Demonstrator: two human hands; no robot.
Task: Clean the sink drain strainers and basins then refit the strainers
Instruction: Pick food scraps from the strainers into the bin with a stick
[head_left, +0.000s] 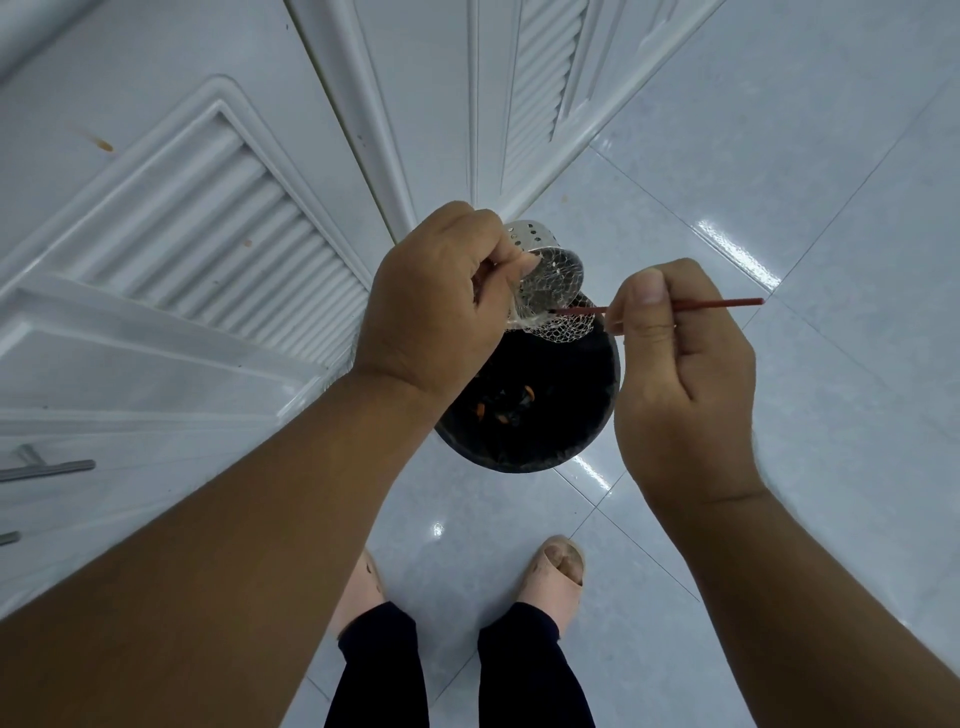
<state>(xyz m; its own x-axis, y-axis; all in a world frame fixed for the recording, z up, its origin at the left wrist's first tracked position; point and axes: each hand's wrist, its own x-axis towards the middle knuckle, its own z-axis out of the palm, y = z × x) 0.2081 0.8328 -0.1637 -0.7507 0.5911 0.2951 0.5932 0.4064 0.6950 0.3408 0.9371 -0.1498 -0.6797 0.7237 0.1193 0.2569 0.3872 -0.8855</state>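
My left hand (441, 306) grips a perforated metal drain strainer (540, 249), tipped on its side over a black bin (571, 415). A white mesh net (558, 327) hangs from the strainer's bottom. My right hand (680, 364) pinches a thin red stick (727, 303) held level, its tip poking into the net just below the strainer. Orange scraps lie at the bottom of the bin. My left hand hides part of the strainer's rim.
White louvred cabinet doors (208, 234) stand to the left and ahead, with a metal bar handle (47, 470) at the lower left. The floor is glossy pale tile (779, 182). My slippered feet (558, 571) stand just behind the bin.
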